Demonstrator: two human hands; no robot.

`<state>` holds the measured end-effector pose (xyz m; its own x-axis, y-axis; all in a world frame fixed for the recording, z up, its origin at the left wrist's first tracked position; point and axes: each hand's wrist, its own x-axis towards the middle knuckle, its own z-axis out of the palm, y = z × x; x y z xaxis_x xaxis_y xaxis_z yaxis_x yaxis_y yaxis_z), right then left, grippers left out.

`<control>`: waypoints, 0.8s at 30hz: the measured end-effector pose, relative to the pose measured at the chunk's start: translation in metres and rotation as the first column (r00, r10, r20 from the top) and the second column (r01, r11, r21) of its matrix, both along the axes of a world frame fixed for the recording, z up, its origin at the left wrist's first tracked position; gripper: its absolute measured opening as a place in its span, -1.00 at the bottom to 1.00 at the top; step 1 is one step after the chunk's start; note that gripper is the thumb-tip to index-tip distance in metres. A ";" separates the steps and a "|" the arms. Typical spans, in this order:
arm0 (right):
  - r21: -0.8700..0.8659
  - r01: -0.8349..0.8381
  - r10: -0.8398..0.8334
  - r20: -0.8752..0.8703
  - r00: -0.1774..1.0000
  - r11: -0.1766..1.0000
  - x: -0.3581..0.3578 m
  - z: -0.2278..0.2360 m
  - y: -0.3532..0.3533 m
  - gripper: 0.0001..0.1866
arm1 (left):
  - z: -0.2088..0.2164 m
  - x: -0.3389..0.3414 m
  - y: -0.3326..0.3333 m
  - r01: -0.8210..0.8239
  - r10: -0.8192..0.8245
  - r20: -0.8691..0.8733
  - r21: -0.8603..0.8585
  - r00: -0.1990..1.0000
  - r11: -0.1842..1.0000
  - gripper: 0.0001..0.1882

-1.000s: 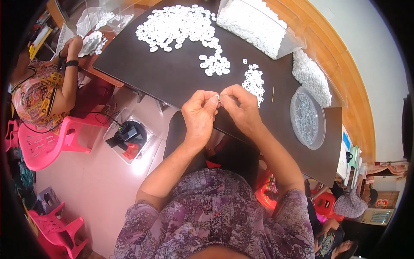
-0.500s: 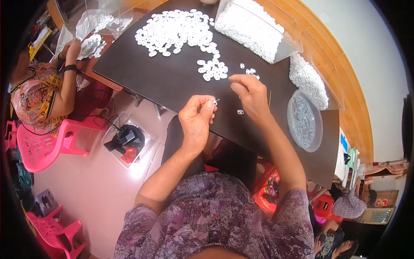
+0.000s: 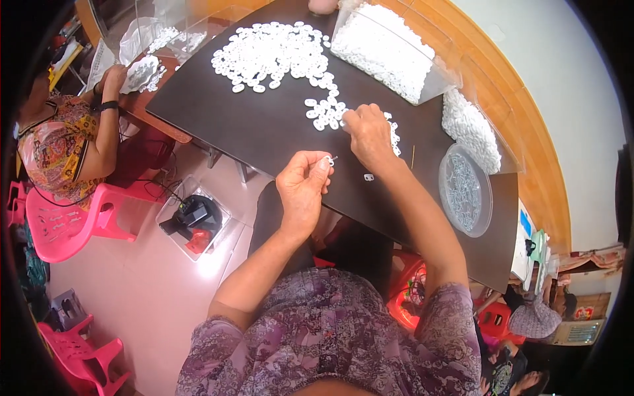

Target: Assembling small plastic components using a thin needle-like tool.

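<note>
Over the table's near edge, my left hand (image 3: 304, 188) is closed in a pinch on a small white plastic piece (image 3: 328, 160) with a thin metal screw sticking out of it. My right hand (image 3: 371, 137) reaches across to the small cluster of white oval pieces (image 3: 323, 113). Its fingers are closed at the cluster's right edge, on a white oval piece (image 3: 343, 123) that they partly cover. Behind this cluster lies a large heap of the same two-holed ovals (image 3: 271, 53). One small white square piece (image 3: 369, 177) lies beneath my right forearm.
A clear bin of white pieces (image 3: 383, 49) stands at the back, beside another white heap (image 3: 470, 125). A round clear tub of screws (image 3: 465, 191) sits right on the dark table (image 3: 218, 125). At far left a person (image 3: 66, 138) works near a pink chair (image 3: 66, 224).
My right hand has moved left and down to the small cluster, with its fingertips now on a white oval. My left hand keeps its pinch almost in place.
</note>
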<state>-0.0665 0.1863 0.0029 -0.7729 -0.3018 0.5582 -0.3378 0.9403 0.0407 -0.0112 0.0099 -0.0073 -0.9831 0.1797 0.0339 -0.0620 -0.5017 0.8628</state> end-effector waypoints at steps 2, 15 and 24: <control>0.025 -0.013 0.013 -0.007 1.000 1.000 -0.001 0.000 0.001 -0.86 | 0.001 0.000 0.000 0.002 -0.002 0.002 0.008 1.000 1.000 -0.88; -0.019 -0.041 0.042 0.055 0.998 0.999 0.001 0.005 0.000 -0.88 | 0.002 0.000 -0.001 -0.002 0.001 0.026 0.024 1.000 1.000 -0.88; -0.850 0.337 0.316 0.476 0.821 0.404 0.029 0.036 -0.013 -0.85 | 0.003 -0.002 -0.006 0.035 -0.038 0.053 0.059 0.998 0.998 -0.87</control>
<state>-0.0378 0.1737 0.0384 -0.9935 0.1133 0.0146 0.0211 0.3078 -0.9512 -0.0130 0.0040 -0.0046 -0.9766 0.2150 -0.0081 -0.1273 -0.5471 0.8273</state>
